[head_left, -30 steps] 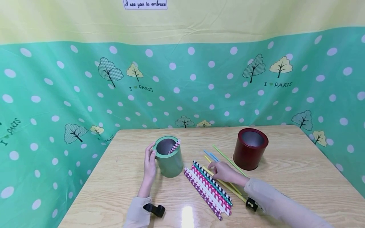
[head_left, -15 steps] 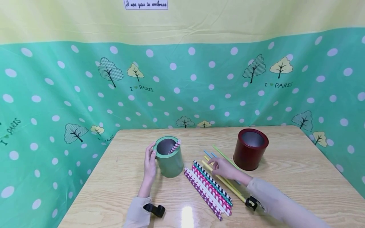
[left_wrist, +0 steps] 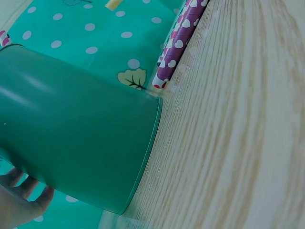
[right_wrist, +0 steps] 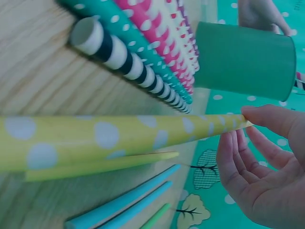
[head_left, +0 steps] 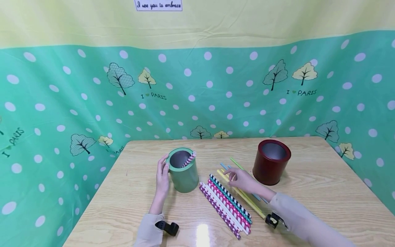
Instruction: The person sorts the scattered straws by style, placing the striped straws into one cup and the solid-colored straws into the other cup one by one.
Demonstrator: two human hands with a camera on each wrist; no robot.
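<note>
My left hand [head_left: 162, 173] holds a green can [head_left: 186, 179] by its left side, fingers up at the rim. Inside the can leans a purple-and-white striped paper straw [head_left: 189, 159], its end above the rim. With thumb and fingertips, my right hand [right_wrist: 267, 162] pinches the far end of a yellow straw with pale dots [right_wrist: 107, 136]. That end is tilted up, and the straw runs back toward the right wrist camera in the head view. Left of it lies a row of patterned paper straws [head_left: 226, 206] in black-striped, teal, pink, white and purple.
A dark red can [head_left: 271, 163] stands at the back right, open at the top. Beneath and beside the right hand lie a thinner yellow-green straw [right_wrist: 105, 167], blue straws [right_wrist: 128, 195] and a green straw [head_left: 236, 163]. A dotted cloth [head_left: 210, 89] hangs behind the wooden table [head_left: 123, 209].
My right hand has shifted slightly right and toward the back, drawing the dotted yellow straw's far end away from the patterned row. The left hand and green can have stayed put.
</note>
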